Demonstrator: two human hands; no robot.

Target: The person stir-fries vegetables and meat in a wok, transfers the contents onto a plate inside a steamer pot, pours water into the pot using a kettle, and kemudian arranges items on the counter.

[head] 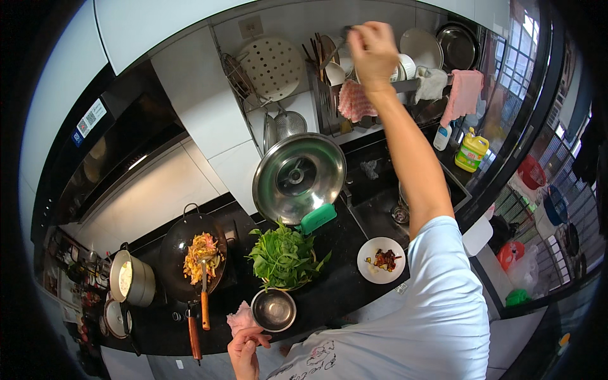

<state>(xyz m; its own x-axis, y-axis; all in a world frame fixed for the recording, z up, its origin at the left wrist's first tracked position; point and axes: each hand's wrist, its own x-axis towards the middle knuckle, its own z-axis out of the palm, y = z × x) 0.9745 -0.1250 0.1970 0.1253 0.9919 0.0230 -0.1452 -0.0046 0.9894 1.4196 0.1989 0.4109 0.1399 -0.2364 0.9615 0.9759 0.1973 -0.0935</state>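
Observation:
My right hand (375, 54) reaches up to the wall rack, its fingers closed on a blurred, dark-handled utensil (334, 53). The utensil slants down over the metal utensil holder (327, 107), which has chopsticks and a pale ladle in it. My left hand (248, 349) is at the counter's front edge, fingers loosely bent and nothing seen in it. Just beyond it are a small steel bowl (273, 310) and a pink cloth (241, 317). Leafy greens (285, 254) are heaped behind the bowl.
A wok (173, 251) holds cooked food and a wooden-handled spatula (204, 299). A pot (142, 282) stands left of it. A large steel lid (327, 166) leans upright in a green holder (319, 218). A white plate (368, 273) with dried seasonings sits by the sink (380, 204).

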